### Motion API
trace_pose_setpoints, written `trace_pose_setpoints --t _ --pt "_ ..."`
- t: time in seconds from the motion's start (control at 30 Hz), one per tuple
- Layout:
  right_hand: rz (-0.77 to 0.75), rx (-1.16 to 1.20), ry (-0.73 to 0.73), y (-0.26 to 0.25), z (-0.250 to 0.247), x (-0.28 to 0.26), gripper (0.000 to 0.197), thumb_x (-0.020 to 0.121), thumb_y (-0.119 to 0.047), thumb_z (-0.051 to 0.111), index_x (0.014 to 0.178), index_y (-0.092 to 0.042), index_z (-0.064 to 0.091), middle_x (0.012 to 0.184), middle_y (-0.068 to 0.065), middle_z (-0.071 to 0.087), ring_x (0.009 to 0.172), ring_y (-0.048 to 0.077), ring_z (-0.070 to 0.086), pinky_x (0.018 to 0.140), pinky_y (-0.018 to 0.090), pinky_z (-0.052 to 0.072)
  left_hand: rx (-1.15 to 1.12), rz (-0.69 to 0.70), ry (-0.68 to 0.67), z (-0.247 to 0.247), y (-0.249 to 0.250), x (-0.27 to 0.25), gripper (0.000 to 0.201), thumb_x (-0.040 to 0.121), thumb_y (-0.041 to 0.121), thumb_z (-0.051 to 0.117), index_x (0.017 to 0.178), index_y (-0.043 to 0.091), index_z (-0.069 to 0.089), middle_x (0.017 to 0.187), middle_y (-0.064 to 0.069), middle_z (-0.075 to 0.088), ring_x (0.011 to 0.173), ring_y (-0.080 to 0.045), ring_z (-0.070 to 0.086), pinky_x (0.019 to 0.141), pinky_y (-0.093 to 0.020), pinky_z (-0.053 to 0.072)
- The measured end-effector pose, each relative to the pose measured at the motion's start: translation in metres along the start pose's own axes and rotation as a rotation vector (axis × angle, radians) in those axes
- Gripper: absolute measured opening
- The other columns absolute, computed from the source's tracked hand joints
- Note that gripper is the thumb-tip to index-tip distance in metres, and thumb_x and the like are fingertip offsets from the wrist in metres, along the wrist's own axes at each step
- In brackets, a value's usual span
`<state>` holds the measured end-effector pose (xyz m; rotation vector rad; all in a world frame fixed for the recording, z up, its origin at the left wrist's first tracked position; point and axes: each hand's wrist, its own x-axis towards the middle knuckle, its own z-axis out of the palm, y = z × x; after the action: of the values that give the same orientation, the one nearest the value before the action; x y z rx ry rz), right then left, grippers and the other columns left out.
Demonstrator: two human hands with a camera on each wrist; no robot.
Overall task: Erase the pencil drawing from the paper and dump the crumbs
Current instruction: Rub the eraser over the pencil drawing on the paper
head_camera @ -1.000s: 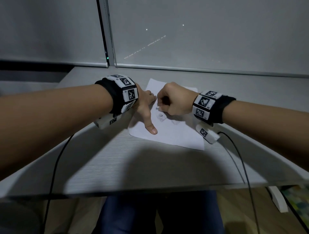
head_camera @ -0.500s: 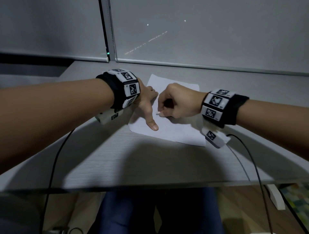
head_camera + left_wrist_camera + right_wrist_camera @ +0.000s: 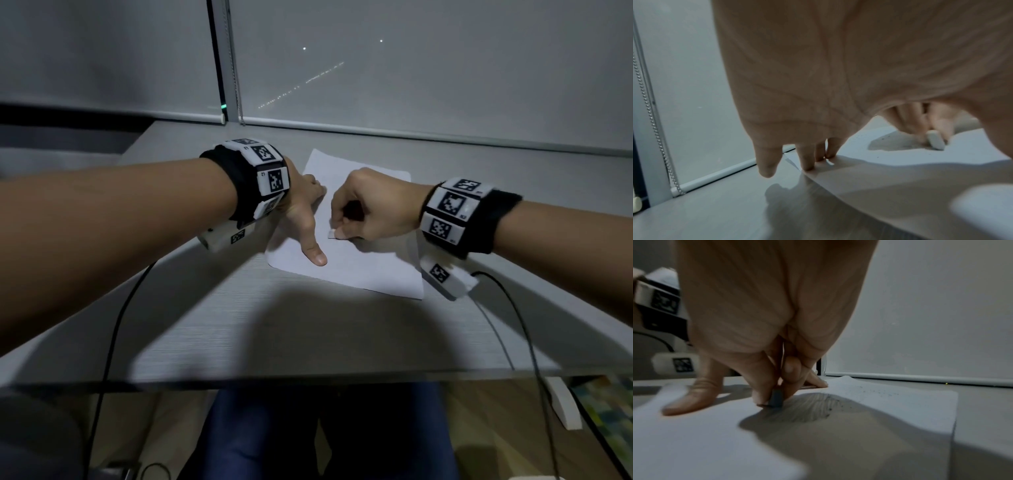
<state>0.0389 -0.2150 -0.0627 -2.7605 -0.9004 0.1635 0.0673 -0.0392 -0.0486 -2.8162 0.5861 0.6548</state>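
A white sheet of paper (image 3: 356, 267) lies flat on the grey desk (image 3: 308, 329). My left hand (image 3: 305, 219) presses it down with spread straight fingers (image 3: 807, 159) near its left edge, thumb stretched toward me. My right hand (image 3: 363, 212) pinches a small white eraser (image 3: 331, 234) between thumb and fingertips and holds its end against the paper's middle. The eraser (image 3: 935, 141) shows pale in the left wrist view and dark, in shadow, in the right wrist view (image 3: 776, 398). Dark eraser crumbs (image 3: 875, 391) are scattered on the paper (image 3: 715, 443) beyond the eraser. The drawing is hidden under the right hand.
A lowered roller blind (image 3: 411, 68) with its bottom rail runs along the desk's far edge, and a bead chain (image 3: 651, 113) hangs at the left. Black cables (image 3: 113, 335) trail from both wrist units over the desk's near edge. My legs show below the desk.
My right hand with the eraser has slid a little toward me and right over the paper, covering the faint drawing seen a second ago. The left hand keeps pressing the sheet.
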Motion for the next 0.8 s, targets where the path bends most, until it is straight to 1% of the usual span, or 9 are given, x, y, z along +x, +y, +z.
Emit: trace_pose_setpoints --t 0.1,0.17,0.3,0.37,0.47,0.53,0.63,0.73,0.8 --pt "0.05 -0.025 0.08 0.006 -0.001 0.014 0.012 0.085 -0.026 0.082 0.077 -0.017 0.079 0.072 -0.004 0.077 0.067 0.012 0.071 0.07 0.034 0.063 0.001 0.0 0.01 0.0 0.0 0.0 0.148 0.059 0.085 0.085 0.174 0.023 0.014 0.175 -0.001 0.024 0.158 -0.03 0.037 0.113 -0.049 0.043" --pt "0.073 -0.048 0.111 0.007 0.001 0.019 0.01 0.085 -0.021 0.078 0.077 -0.016 0.077 0.071 -0.003 0.075 0.067 0.015 0.07 0.071 0.038 0.063 0.009 0.002 0.013 0.001 0.002 -0.003 0.146 0.063 0.083 0.085 0.175 0.025 0.01 0.176 0.0 0.023 0.16 -0.029 0.034 0.114 -0.049 0.041" --pt "0.011 -0.034 0.039 0.002 0.001 0.004 0.013 0.086 -0.024 0.08 0.076 -0.017 0.075 0.069 -0.008 0.072 0.063 0.007 0.065 0.066 0.026 0.057 0.006 -0.001 0.001 -0.001 0.002 -0.003 0.145 0.056 0.084 0.088 0.17 0.021 0.025 0.17 0.0 0.033 0.151 -0.03 0.046 0.1 -0.044 0.045" --pt "-0.011 -0.034 -0.002 0.002 -0.001 -0.001 0.013 0.086 -0.024 0.082 0.076 -0.017 0.077 0.07 -0.007 0.073 0.064 0.008 0.064 0.064 0.019 0.053 0.001 -0.007 0.0 -0.001 0.001 -0.001 0.147 0.055 0.084 0.088 0.17 0.019 0.025 0.17 0.0 0.033 0.151 -0.029 0.046 0.104 -0.044 0.046" --pt "0.029 -0.048 0.052 0.01 -0.003 0.009 0.009 0.084 -0.021 0.08 0.076 -0.016 0.078 0.073 -0.003 0.076 0.067 0.013 0.069 0.066 0.027 0.058 -0.009 -0.01 0.001 0.0 0.001 0.001 0.149 0.057 0.083 0.088 0.173 0.019 0.019 0.174 0.0 0.027 0.156 -0.029 0.04 0.114 -0.048 0.045" --pt "0.058 -0.049 0.098 0.013 -0.002 0.017 0.007 0.083 -0.018 0.077 0.077 -0.014 0.078 0.072 -0.002 0.076 0.065 0.014 0.069 0.065 0.028 0.057 -0.012 -0.011 -0.006 0.0 0.002 0.0 0.152 0.059 0.084 0.087 0.174 0.02 0.013 0.177 0.001 0.022 0.16 -0.028 0.035 0.119 -0.05 0.041" --pt "0.042 -0.046 0.107 0.012 0.001 0.012 0.01 0.085 -0.02 0.078 0.077 -0.014 0.077 0.068 -0.005 0.071 0.061 0.007 0.063 0.063 0.024 0.052 -0.014 -0.011 -0.02 -0.001 0.002 -0.001 0.151 0.057 0.084 0.088 0.174 0.021 0.015 0.176 0.001 0.024 0.159 -0.028 0.036 0.117 -0.05 0.042" --pt "-0.007 -0.028 0.021 0.007 0.002 -0.001 0.012 0.087 -0.026 0.08 0.08 -0.016 0.078 0.071 -0.006 0.074 0.065 0.011 0.066 0.063 0.023 0.054 -0.018 -0.001 -0.021 -0.001 -0.001 0.001 0.15 0.051 0.086 0.089 0.17 0.02 0.026 0.169 0.0 0.033 0.151 -0.03 0.046 0.111 -0.049 0.048" --pt "-0.01 -0.029 0.022 0.007 0.001 -0.001 0.014 0.087 -0.028 0.081 0.08 -0.016 0.079 0.073 -0.004 0.076 0.066 0.012 0.068 0.064 0.024 0.056 -0.015 -0.002 -0.013 -0.001 -0.002 0.002 0.149 0.053 0.086 0.088 0.171 0.02 0.024 0.171 0.0 0.031 0.153 -0.029 0.044 0.115 -0.049 0.046"
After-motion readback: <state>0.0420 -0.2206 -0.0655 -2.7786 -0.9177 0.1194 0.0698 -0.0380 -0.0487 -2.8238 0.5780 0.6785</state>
